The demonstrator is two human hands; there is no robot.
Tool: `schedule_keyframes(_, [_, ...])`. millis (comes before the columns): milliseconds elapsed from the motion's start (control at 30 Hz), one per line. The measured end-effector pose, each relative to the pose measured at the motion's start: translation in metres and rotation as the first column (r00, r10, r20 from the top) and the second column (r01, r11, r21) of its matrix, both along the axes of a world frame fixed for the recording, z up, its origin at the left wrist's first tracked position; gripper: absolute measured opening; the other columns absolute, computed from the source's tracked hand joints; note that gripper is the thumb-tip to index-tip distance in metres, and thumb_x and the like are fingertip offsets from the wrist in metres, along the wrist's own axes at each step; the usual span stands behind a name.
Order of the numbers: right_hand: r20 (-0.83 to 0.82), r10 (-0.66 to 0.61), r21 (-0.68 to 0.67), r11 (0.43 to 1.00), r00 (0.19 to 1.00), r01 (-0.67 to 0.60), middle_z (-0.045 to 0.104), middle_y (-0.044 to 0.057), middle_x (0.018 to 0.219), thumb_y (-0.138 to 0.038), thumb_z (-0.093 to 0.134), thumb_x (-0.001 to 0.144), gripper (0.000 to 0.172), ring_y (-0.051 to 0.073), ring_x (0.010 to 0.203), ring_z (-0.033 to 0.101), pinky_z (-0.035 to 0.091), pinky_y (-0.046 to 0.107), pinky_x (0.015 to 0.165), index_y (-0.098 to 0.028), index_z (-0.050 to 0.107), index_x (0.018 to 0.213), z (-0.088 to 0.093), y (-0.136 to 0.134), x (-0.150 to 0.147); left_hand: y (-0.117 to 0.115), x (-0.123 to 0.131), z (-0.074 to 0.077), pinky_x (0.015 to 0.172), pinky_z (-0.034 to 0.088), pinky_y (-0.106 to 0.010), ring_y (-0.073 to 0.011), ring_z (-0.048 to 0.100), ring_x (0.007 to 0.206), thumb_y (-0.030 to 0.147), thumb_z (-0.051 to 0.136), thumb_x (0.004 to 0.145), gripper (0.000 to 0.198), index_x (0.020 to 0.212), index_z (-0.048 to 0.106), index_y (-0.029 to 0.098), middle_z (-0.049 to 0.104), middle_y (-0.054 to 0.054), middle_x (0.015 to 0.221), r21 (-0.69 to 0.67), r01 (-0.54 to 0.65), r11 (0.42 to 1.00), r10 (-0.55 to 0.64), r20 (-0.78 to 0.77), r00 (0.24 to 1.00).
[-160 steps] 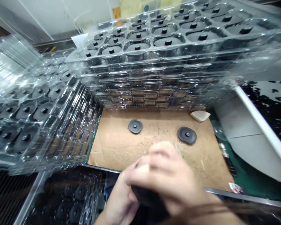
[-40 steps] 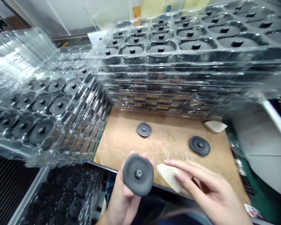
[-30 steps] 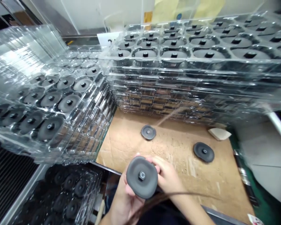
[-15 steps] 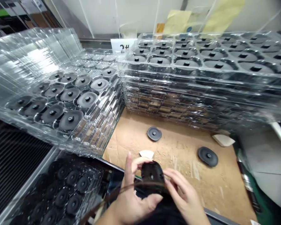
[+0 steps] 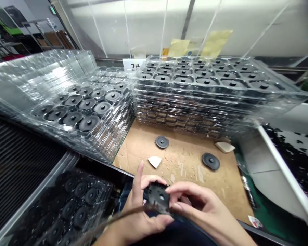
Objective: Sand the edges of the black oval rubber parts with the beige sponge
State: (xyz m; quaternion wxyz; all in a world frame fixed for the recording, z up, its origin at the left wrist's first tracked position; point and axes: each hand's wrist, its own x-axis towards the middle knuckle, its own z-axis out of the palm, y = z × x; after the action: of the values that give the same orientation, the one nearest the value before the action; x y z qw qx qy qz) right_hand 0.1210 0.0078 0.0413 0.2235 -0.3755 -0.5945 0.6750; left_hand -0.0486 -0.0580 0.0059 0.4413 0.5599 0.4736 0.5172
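Between my two hands is a black oval plastic disc [image 5: 157, 196] with a small hole near its middle and little notches on its rim. My left hand [image 5: 141, 208] grips it around the left edge, index finger raised, thumb underneath. Thumb and fingertips of my right hand [image 5: 195, 200] pinch its right edge; whether they also hold some small piece is hidden. Beyond my hands, on the brown cardboard [image 5: 179, 171], lie a dark grey disc with a central stub [image 5: 162, 142], a second such disc [image 5: 210, 161] and a white wedge-shaped piece [image 5: 154, 161].
Stacked clear trays of discs [image 5: 169, 97] stand at the back, another tray stack [image 5: 110, 131] at the left. A dark tray of discs [image 5: 74, 208] sits lower left. At right is a white bin [image 5: 284, 177] with small black pieces. Another white wedge [image 5: 225, 147] lies at the cardboard's right edge.
The view has shifted, showing more of the bin at right. The disc has turned its face more toward me, and my right fingers have closed in on its right edge.
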Motion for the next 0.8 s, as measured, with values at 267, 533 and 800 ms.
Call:
schedule_keyframes(267, [-0.228, 0.195, -0.220, 0.944, 0.954, -0.245, 0.066, -0.002, 0.068, -0.021, 0.071, 0.069, 0.004, 0.008, 0.063, 0.059, 0.045, 0.017, 0.060, -0.022, 0.071, 0.073, 0.018, -0.009, 0.007, -0.020, 0.008, 0.030, 0.092, 0.035, -0.038, -0.0229, 0.057, 0.094, 0.041, 0.072, 0.059, 0.116, 0.138, -0.010, 0.022, 0.061, -0.007, 0.099, -0.269, 0.224, 0.937, -0.159, 0.245, 0.957])
schedule_keyframes(533, [-0.102, -0.225, -0.059, 0.974, 0.969, 0.219, 0.065, 0.000, 0.068, -0.030, 0.071, 0.068, 0.007, 0.013, 0.064, 0.061, 0.049, 0.021, 0.062, -0.023, 0.070, 0.068, 0.002, -0.048, 0.037, -0.021, 0.023, 0.027, 0.095, 0.036, -0.037, -0.0269, 0.053, 0.108, 0.027, 0.075, 0.058, 0.098, 0.138, 0.018, 0.022, 0.061, -0.012, 0.112, -0.164, 0.099, 0.981, -0.092, 0.045, 0.995])
schedule_keyframes(800, [0.163, -0.358, 0.602, 0.774, 0.919, 0.195, 0.059, 0.002, 0.063, -0.047, 0.053, 0.081, 0.032, 0.013, 0.059, 0.057, 0.046, 0.022, 0.056, -0.022, 0.071, 0.084, 0.000, -0.068, 0.063, -0.008, 0.050, 0.005, 0.078, 0.046, -0.027, -0.0194, 0.061, 0.081, 0.049, 0.062, 0.067, 0.077, 0.134, 0.030, 0.028, 0.067, -0.006, 0.097, -0.289, 0.258, 0.922, -0.239, 0.098, 0.966])
